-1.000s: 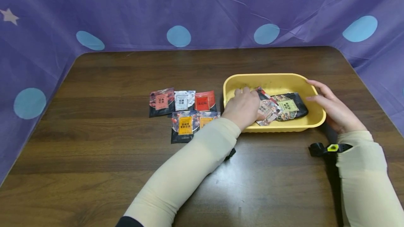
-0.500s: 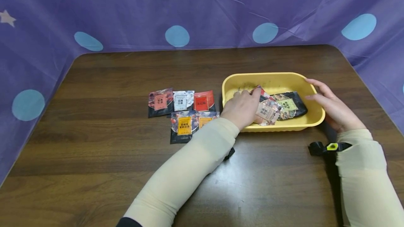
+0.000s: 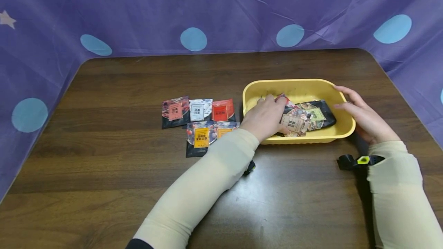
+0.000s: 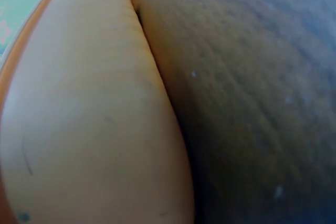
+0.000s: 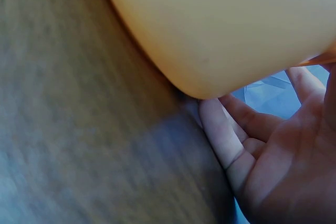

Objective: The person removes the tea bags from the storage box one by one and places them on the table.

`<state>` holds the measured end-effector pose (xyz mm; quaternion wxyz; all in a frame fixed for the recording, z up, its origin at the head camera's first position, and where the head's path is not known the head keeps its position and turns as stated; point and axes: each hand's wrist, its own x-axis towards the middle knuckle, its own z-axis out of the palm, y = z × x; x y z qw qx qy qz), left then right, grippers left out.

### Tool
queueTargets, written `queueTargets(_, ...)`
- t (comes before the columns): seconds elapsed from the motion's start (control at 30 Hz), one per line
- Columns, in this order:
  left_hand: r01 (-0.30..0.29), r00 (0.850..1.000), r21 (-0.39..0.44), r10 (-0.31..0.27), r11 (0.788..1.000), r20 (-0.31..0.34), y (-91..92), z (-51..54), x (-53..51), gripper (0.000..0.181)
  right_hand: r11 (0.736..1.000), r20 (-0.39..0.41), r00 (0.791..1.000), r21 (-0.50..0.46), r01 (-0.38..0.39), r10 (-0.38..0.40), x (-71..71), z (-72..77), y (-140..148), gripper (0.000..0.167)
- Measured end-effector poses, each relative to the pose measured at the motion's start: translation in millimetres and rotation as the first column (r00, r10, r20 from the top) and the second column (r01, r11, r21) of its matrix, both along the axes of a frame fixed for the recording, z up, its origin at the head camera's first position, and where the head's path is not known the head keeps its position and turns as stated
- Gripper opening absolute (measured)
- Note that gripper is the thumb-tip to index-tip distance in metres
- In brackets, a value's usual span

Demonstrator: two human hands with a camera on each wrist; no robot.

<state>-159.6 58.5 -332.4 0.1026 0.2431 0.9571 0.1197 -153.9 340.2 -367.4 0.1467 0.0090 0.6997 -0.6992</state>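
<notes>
A yellow plastic basin [image 3: 294, 84] holds several tea sachets, among them one with a pinkish label [image 3: 294, 123] and a black one with a green label [image 3: 316, 115]. My left hand [image 3: 264, 116] reaches inside at the basin's left end, its thumb beside the pinkish-label sachet. Its fingertips point down and are hidden, so any hold is unclear. At the right end, my right hand [image 3: 365, 116] grips the basin, thumb at the rim. In the right wrist view, fingers [image 5: 223, 132] touch the basin's lower outside. The left wrist view shows mostly the basin's outer wall [image 4: 94, 103].
Left of the basin, tea sachets lie in two rows: a dark-red one [image 3: 175, 112], a white one [image 3: 197, 110] and a red one [image 3: 221, 111] behind, yellow-label ones [image 3: 200, 138] in front. My left forearm partly covers the front row. A purple curtain [image 3: 221, 10] hangs behind the table [image 3: 104, 145].
The pinkish-label sachet has shifted and turned slightly inside the basin beside my left hand, whose fingers have moved a little. My right hand stays at the basin's right end.
</notes>
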Motion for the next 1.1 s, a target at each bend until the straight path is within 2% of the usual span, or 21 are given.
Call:
queueTargets(0.17,0.075,0.997,0.066,-0.075,0.995,0.003,-2.5,0.6,-5.8,0.053,1.000,-0.003,1.000,-0.019,-0.001,0.001,-0.1,-0.7,0.4,0.048)
queueTargets(0.33,0.103,0.994,0.173,-0.109,0.979,0.024,-5.6,1.6,-7.7,0.030,1.000,-0.004,1.000,-0.019,-0.002,0.002,0.2,-0.5,0.2,0.047)
queueTargets(0.43,0.103,0.992,0.247,-0.118,0.964,0.048,-8.0,1.9,-7.4,0.025,1.000,-0.003,1.000,-0.018,-0.003,0.003,0.2,-0.4,0.4,0.047)
queueTargets(0.6,0.081,0.988,0.378,-0.123,0.922,0.088,-10.7,1.2,-8.1,0.015,1.000,0.001,1.000,-0.007,-0.003,0.003,0.0,-0.3,0.6,0.047)
queueTargets(0.7,0.057,0.989,0.424,-0.108,0.904,0.097,-12.2,2.7,-7.8,0.016,1.000,0.001,1.000,-0.005,-0.002,0.002,-0.1,-0.4,0.7,0.047)
queueTargets(0.83,0.025,0.992,0.446,-0.077,0.895,0.098,-13.9,4.8,-6.8,0.023,1.000,0.001,1.000,-0.007,0.000,0.000,-0.1,-0.6,0.7,0.047)
queueTargets(1.1,0.023,0.994,0.510,-0.076,0.860,0.083,-16.1,7.1,-7.7,0.049,1.000,-0.006,1.000,-0.003,-0.003,0.003,0.4,-0.4,0.5,0.047)
